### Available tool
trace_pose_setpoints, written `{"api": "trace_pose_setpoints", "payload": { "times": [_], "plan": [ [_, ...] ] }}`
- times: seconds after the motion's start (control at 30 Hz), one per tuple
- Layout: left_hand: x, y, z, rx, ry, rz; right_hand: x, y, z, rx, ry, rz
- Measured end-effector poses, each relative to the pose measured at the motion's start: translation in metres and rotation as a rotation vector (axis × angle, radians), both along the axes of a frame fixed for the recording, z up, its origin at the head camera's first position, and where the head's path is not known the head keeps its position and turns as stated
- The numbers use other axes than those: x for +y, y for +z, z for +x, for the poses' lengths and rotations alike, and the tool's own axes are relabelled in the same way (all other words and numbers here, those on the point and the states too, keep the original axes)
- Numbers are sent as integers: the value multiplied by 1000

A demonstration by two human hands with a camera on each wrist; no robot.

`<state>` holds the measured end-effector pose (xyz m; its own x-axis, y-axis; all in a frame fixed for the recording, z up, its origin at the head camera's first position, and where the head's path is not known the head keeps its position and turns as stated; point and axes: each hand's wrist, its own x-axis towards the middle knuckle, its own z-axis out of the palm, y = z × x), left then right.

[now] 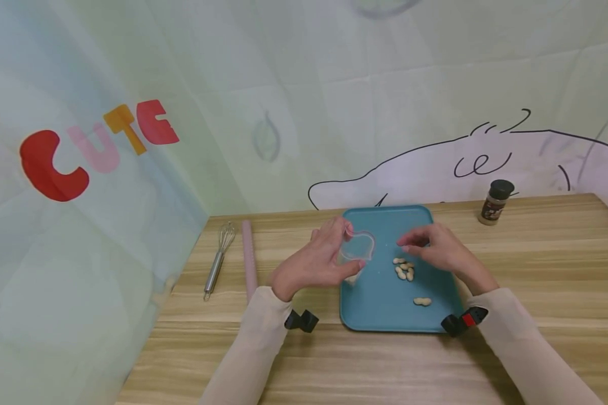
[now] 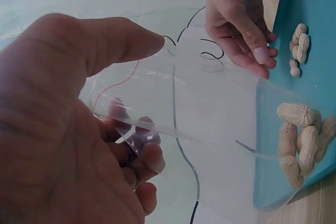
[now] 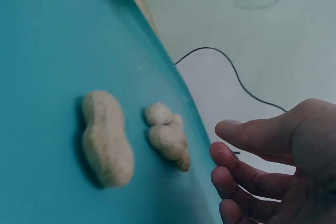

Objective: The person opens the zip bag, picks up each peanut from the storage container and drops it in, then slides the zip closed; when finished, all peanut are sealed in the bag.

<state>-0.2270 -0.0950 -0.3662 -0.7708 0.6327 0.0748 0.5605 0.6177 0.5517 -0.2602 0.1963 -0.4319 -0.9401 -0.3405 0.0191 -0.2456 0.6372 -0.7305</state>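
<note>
A clear plastic zip bag [image 2: 157, 85] with a red line near its mouth hangs in my left hand [image 1: 316, 259]. The thumb and curled fingers hold the mouth spread apart. Several peanuts [image 2: 306, 148] lie at the bottom of the bag, over the left side of the blue tray [image 1: 385, 312]. My right hand [image 1: 443, 247] hovers above the right part of the tray, fingers loosely bent and holding nothing. Just below it, several peanuts [image 1: 401, 273] lie in a small cluster. One single peanut [image 1: 422, 301] rests apart, closer to the tray's front edge.
Left of the tray, a whisk [image 1: 217, 264] and a long pink strip [image 1: 249, 259] lie on the wooden table [image 1: 385, 365]. A black-capped spice jar [image 1: 495, 202] stands at the back right. A printed cloth [image 1: 284, 112] hangs behind the table.
</note>
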Motion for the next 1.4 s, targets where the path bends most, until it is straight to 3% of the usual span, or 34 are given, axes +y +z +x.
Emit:
{"api": "trace_pose_setpoints", "payload": {
  "times": [0.23, 0.77, 1.4],
  "plan": [
    [1, 0, 0, -2, 2, 0, 2, -12, -4, -50, 3, 16],
    [0, -1, -1, -9, -7, 9, -5, -15, -3, -79, -19, 82],
    [0, -1, 0, -15, -13, 9, -9, -17, -3, 5, -64, 67]
  ]
}}
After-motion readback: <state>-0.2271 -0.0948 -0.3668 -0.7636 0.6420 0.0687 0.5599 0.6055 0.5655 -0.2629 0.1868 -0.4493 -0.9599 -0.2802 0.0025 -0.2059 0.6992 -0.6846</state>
